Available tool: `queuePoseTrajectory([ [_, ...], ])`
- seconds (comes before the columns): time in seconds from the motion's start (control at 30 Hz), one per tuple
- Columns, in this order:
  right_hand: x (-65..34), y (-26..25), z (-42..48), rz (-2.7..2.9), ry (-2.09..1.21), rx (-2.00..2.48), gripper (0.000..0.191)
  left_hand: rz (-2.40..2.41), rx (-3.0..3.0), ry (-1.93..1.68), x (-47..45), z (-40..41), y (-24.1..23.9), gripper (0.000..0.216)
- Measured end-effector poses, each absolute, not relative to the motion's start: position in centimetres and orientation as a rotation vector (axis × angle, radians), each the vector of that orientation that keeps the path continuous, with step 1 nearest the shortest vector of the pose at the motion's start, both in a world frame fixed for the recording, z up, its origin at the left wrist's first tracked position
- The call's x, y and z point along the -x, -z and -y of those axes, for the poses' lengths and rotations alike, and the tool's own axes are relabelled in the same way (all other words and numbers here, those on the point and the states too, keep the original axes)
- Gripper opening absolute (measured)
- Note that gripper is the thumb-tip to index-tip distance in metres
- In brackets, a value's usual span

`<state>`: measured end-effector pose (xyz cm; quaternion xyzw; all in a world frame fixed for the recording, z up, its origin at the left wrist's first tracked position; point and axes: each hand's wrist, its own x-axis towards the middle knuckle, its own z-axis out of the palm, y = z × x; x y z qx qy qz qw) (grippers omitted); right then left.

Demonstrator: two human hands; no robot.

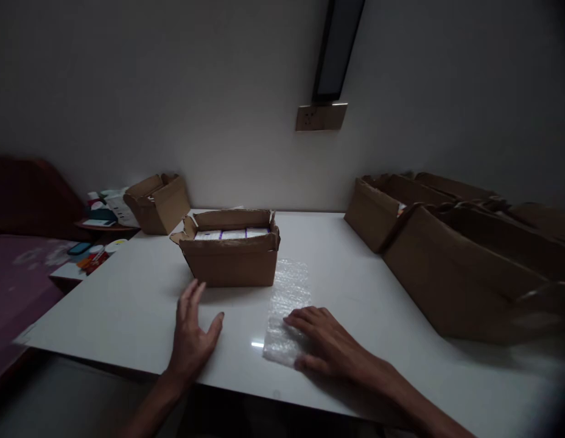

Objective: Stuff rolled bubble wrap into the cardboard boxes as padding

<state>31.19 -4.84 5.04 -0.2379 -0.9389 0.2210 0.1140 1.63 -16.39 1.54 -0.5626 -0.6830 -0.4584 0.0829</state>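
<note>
A clear strip of bubble wrap [287,292] lies flat on the white table [237,334], its far end beside the open cardboard box [232,267]. My right hand [326,344] rests at the near right part of the wrap, fingers stretched out over its edge. Just in front of the box, my left hand [193,334] is held with thumb and fingers apart and nothing between them. White packs with purple edges [234,234] fill the box in a row; their lower parts are hidden by its front wall.
Large open cardboard boxes [465,280] line the table's right side, with another box [369,213] behind. A smaller box [161,204] stands at the back left corner. Left of the table are a bed [27,292] and shelves with small items. A socket plate [321,117] is on the wall.
</note>
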Motion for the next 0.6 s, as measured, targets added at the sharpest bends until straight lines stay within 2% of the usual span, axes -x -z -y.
queuePoseTrajectory([
  [0.07, -30.8, -4.5, 4.3, 2.766, -0.509, 0.655, 0.02, 1.893, 1.564, 1.329, -0.9, 15.4, -4.2, 0.063],
  [0.23, -31.6, -3.5, -1.2, 2.618, -0.075, 1.076, 0.018, 1.591, 1.66, 1.04, 1.0, 11.6, -10.9, 0.074],
  [0.37, -31.1, -3.7, -8.2, 2.554, 0.125, 1.42, 0.018, 1.591, 1.923, 0.838, 2.0, 8.8, -13.2, 0.051],
  [0.5, -27.9, -3.6, -14.3, 2.493, 0.124, 1.443, 0.021, 1.567, 1.999, 0.902, 3.6, 9.8, -13.1, 0.022],
  [0.6, -24.3, -3.5, -18.1, 2.479, 0.092, 1.37, 0.021, 1.64, 1.961, 0.989, 5.1, 12.8, -12.4, 0.015],
])
